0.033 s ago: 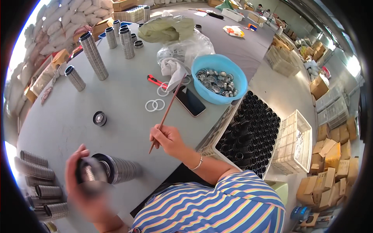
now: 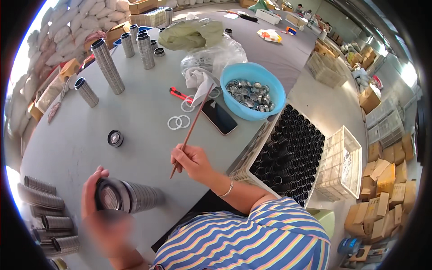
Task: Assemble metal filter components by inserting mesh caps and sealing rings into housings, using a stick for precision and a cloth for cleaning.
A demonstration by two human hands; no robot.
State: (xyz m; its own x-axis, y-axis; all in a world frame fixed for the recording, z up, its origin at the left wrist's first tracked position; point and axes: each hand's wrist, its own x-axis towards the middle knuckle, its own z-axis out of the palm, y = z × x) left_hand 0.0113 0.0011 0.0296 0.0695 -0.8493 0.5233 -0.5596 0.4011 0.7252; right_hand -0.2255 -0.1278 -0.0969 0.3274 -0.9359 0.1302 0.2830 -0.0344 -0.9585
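Observation:
My right hand (image 2: 194,162) is closed in a pinch on a thin brown stick (image 2: 194,120), which slants up and away over the grey table (image 2: 153,117). My left hand (image 2: 105,216), partly blurred, curls around a black-rimmed metal ring (image 2: 109,198). That ring is at the near end of a stack of ribbed metal rings (image 2: 146,198) lying on its side. Whether the ring touches the stack, I cannot tell. A lone black-rimmed round part (image 2: 115,138) lies beyond the left hand. Past the right hand are white flat rings (image 2: 179,122) and a phone (image 2: 219,118).
Ring stacks stand at the far left (image 2: 108,67); more lie at the near left edge (image 2: 56,222). A blue basin (image 2: 274,83) holds metal parts. Beside the table, a crate (image 2: 245,168) is packed with black cylinders. A red cutter (image 2: 180,94), white cloth (image 2: 197,80) and plastic bags (image 2: 191,33) lie beyond.
The ring in my left hand has come up to the end of the lying stack, covering the gap seen before. My right hand with the stick has shifted very slightly left.

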